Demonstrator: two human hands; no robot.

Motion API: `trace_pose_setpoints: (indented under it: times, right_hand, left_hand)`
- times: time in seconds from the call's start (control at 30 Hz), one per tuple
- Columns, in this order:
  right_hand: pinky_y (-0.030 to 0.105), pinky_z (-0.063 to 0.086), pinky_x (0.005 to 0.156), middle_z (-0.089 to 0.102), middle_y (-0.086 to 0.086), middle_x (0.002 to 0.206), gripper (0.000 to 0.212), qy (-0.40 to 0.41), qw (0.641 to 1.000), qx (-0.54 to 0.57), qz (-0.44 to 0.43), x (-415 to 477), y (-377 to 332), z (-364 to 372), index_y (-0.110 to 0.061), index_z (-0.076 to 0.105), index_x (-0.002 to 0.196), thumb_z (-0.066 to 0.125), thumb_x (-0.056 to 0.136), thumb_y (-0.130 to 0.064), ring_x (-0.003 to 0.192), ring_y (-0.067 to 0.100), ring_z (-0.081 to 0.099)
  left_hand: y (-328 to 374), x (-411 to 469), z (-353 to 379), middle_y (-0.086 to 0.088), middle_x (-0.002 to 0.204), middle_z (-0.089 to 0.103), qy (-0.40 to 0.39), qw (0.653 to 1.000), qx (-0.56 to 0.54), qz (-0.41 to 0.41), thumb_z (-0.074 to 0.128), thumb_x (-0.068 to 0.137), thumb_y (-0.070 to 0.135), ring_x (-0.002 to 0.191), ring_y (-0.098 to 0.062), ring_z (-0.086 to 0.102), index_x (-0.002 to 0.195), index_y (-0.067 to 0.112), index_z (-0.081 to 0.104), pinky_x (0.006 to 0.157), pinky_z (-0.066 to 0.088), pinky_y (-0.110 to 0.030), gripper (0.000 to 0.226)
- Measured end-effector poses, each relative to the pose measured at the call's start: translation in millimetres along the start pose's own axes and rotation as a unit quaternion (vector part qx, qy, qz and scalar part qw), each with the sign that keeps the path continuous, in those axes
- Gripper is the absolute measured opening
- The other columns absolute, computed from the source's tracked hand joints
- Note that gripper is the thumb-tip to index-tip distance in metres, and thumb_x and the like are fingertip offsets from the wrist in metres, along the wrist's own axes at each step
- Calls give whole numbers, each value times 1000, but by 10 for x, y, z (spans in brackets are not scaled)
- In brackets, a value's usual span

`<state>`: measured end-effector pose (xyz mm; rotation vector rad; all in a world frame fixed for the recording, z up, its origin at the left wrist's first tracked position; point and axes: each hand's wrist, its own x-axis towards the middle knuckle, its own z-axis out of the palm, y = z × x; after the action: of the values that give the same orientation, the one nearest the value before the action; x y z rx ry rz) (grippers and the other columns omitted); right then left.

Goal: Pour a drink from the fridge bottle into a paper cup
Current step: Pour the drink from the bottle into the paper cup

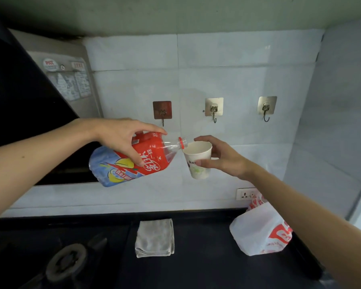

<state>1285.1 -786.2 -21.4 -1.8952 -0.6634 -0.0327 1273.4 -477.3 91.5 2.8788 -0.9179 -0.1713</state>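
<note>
Left hand point(121, 138) is clamped over the top of the big red-label bottle point(148, 161), thumb on the near side, holding it tipped almost flat in the air above the back edge of the counter point(204, 268). The bottle's red-ringed mouth sits right at the rim of the paper cup point(198, 163). The right hand point(223, 158) grips that cup around its side, also up in the air. Can't tell if anything's actually flowing. Down on the dark counter there's a folded grey cloth point(154, 237) near the back edge, a white-and-red plastic bag point(256, 230) by the back right corner, and a gas burner point(67, 261) front left.
</note>
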Motion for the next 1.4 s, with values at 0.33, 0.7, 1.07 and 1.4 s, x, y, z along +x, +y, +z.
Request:
trace_pose_setpoints:
  times: [0.33,0.7,1.07,1.4]
  right_hand:
    - [39,54,96,63,-1,121,56,-19,999,-26,12,49,50,21,-28,52,130,80,82,-19,111,20,62]
    - [33,54,96,62,-1,122,58,-40,998,-26,36,30,175,87,-25,51,132,80,82,-18,111,19,62]
    - [35,53,98,61,-3,122,59,-50,997,-43,47,-4,342,94,-26,51,131,81,81,-22,112,18,61]
    - [38,52,99,60,-3,123,61,-50,996,-40,62,-48,432,99,-28,50,131,82,79,-26,113,21,60]
  left_hand:
    - [3,39,-88,16,127,58,-34,999,17,-11,92,66,36,107,-4,63,144,48,38,86,59,-26,95]
    - [-152,166,7,21,130,55,-25,998,36,-44,78,39,73,110,-2,57,141,59,38,85,43,-19,110]
    - [-248,264,67,21,130,57,-18,998,51,-30,83,47,69,111,-3,60,142,57,37,86,48,-22,106]
    - [-282,270,115,20,129,56,-4,999,44,-19,86,51,64,111,-4,59,142,55,38,85,46,-21,103]
